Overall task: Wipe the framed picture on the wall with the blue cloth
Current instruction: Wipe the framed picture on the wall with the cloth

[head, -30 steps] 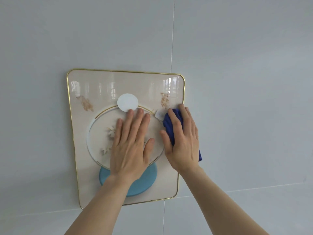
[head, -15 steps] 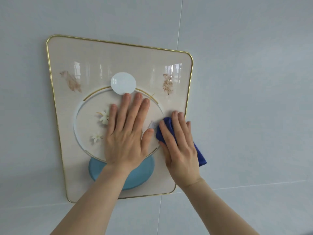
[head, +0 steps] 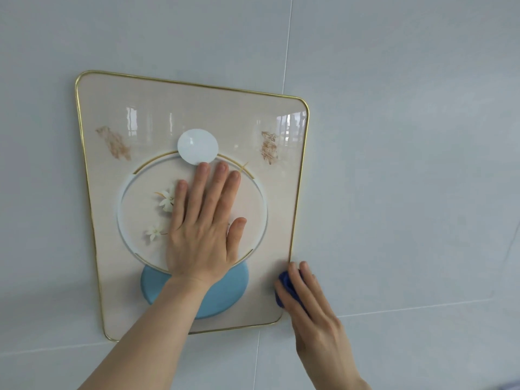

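— Start at the left: what's on the wall?

— The framed picture, hanging flat against the pale grey tiles. Its long axis runs up and down, with the thin gold edge all round and rounded corners. From here it looks a touch tilted, the top edge sloping down to the right.

— And on its face?

— Two brownish smudges high up, one near each upper corner, and window glare on the glossy surface. Further in, a white disc sits over a big ring, with small white flowers inside and a blue oval below.

— The left hand?

— Flat on the middle of the picture, palm down, fingers spread and pointing up — its grip released, grasping nothing. It covers much of the ring and part of the blue oval.

— Then the right?

— The right hand is at the lower right corner, right by the gold edge, its grip pressed over the blue cloth. The cloth is bunched under the fingers — only a small dark blue fold shows, against the picture's edge.
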Available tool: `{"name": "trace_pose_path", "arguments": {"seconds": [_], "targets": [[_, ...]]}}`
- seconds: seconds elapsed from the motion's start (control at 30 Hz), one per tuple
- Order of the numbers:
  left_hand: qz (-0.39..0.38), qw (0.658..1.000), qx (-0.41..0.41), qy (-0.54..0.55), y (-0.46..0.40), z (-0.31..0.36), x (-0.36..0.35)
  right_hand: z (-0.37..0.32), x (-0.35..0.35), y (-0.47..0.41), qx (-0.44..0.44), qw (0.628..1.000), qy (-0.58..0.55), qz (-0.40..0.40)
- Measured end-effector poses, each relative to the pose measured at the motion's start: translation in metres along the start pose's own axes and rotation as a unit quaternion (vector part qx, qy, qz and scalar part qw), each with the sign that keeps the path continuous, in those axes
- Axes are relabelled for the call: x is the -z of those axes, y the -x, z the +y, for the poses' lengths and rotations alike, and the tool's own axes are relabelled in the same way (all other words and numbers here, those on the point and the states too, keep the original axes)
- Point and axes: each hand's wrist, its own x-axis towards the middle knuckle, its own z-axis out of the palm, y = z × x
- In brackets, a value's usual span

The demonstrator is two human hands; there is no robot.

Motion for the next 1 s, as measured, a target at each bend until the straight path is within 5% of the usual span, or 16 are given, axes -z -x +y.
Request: {"name": "trace_pose_path", "arguments": {"seconds": [0.2, 0.37, 0.67, 1.0], "targets": [[-0.003, 1.0, -0.001, -0.007, 0.001, 0.0, 0.001, -0.021, 0.056, -0.094, -0.146, 0.965, -0.149, 0.162], [0.005, 1.0, -0.001, -0.013, -0.001, 0.001, 0.001, -0.028, 0.085, -0.193, -0.113, 0.943, -0.187, 0.251], [0.022, 1.0, 0.006, -0.019, 0.001, 0.001, -0.002, -0.019, 0.049, -0.257, 0.029, 0.975, -0.02, 0.22], [0.005, 1.0, 0.008, -0.025, 0.0, 0.002, 0.0, -0.007, 0.031, -0.248, 0.087, 0.964, -0.001, 0.253]]}}
